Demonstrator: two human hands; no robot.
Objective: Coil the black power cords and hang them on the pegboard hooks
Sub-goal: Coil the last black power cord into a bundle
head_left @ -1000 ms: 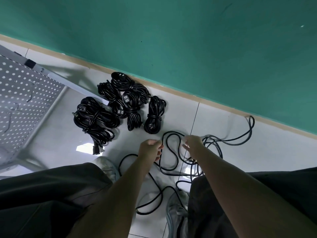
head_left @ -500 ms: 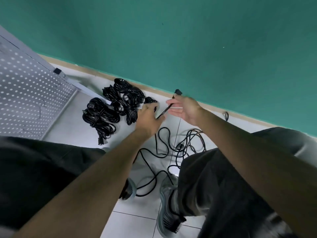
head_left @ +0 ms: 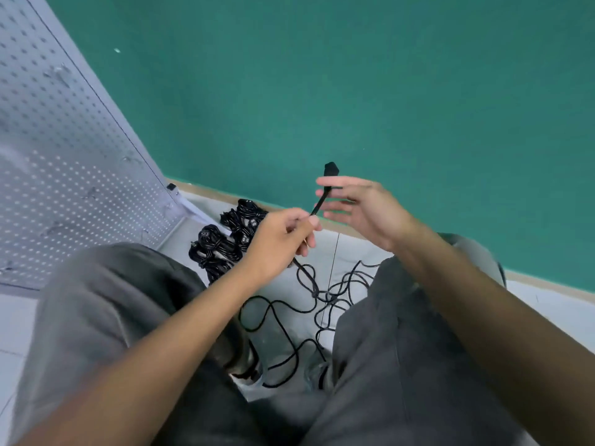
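The black power cord (head_left: pixel 318 204) runs up out of our left hand (head_left: pixel 278 243), which pinches it between thumb and curled fingers just below the plug end. The plug (head_left: pixel 331 170) stands above both hands, against the green wall (head_left: pixel 354 91). Our right hand (head_left: pixel 360 209) is beside the cord with its fingers straight and spread; the cord crosses in front of those fingers, and we cannot tell whether they touch it.

Below the left hand the cord drops to the floor (head_left: pixel 286 317) and spreads in loose, tangled loops (head_left: pixel 322 297) between our knees, which are covered in dark grey trousers (head_left: pixel 402 365). Part of a shoe (head_left: pixel 244 365) shows under the left forearm, with a loop of cord lying just beside it.

Further out, behind the left hand, a heap of coiled cords (head_left: pixel 222 243) lies on the floor near the base of the wall. Small white marks show on a few of their plugs, but they are too small for us to read, and we see no brand or other writing anywhere.

At the left stands the grey pegboard (head_left: pixel 64 156), tilted in the view, its face dotted with rows of holes. A few wire hooks (head_left: pixel 58 74) stick out of it, blurred. A small black cap (head_left: pixel 171 187) sits at its lower corner by the tan skirting strip (head_left: pixel 225 196).
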